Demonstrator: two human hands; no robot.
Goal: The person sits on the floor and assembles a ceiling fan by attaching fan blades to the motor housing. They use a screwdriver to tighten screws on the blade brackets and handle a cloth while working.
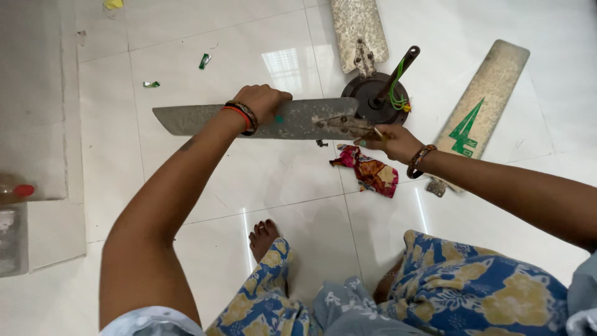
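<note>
A dusty grey ceiling fan blade (pixel 199 119) is held level above the white tiled floor. My left hand (pixel 261 102) grips it from above near its middle. My right hand (pixel 395 142) pinches a thin stick-like tool at the blade's metal bracket (pixel 345 126), beside the dark fan motor (pixel 373 99) with its rod and green wires. A second blade (pixel 359 28) is still fixed to the motor. A third blade (pixel 482 102), with a green mark, lies loose on the floor to the right.
A crumpled red and yellow cloth (pixel 370 171) lies below the motor. Small green scraps (pixel 204 60) sit on the far tiles. A red-capped bottle (pixel 18 191) rests at the left edge. My foot (pixel 263 236) and floral-clad legs fill the near floor.
</note>
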